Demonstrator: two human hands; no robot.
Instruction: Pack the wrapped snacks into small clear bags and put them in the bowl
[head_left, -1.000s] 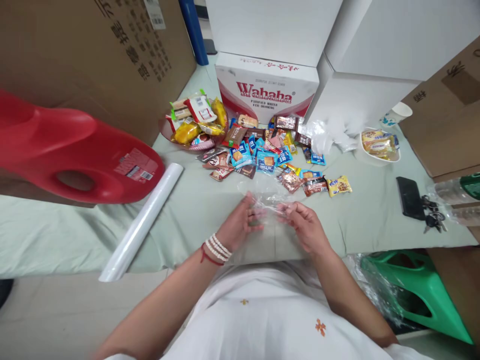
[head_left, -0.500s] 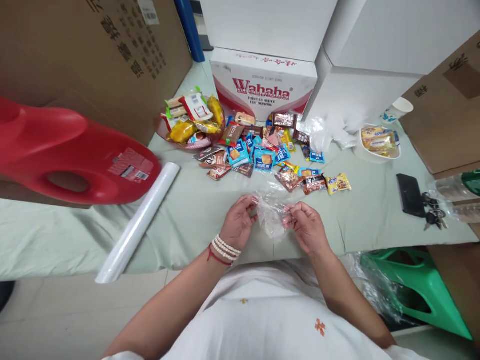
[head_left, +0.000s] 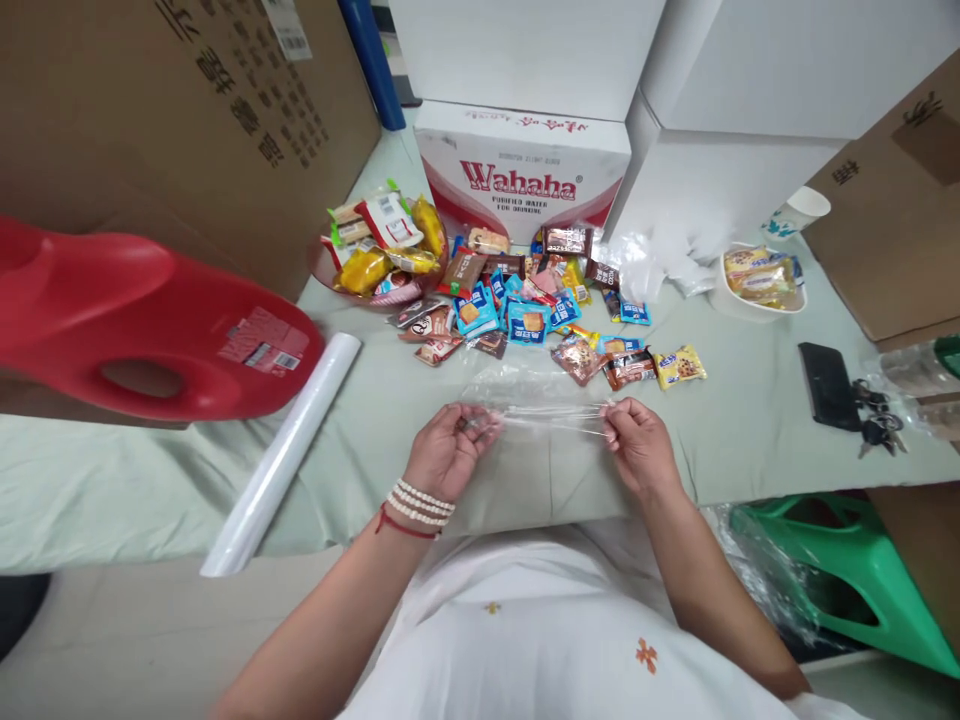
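Note:
A clear plastic bag (head_left: 551, 405) is stretched flat between my two hands just above the pale green cloth (head_left: 390, 400). My left hand (head_left: 448, 455), with bead bracelets at the wrist, pinches its left end. My right hand (head_left: 636, 445) pinches the right end. Just beyond the bag lies a heap of wrapped snacks (head_left: 525, 310) in blue, brown and yellow packets.
A roll of clear film (head_left: 281, 460) lies at the left beside a red plastic stool (head_left: 142, 320). A bowl of snacks (head_left: 379, 250), a Wahaha box (head_left: 521, 175), a white bowl (head_left: 761, 280), a phone (head_left: 829, 385) and keys (head_left: 877, 425) lie around. A green stool (head_left: 847, 580) stands lower right.
My hands have moved apart, pulling the crumpled bag out into a taut flat strip between them.

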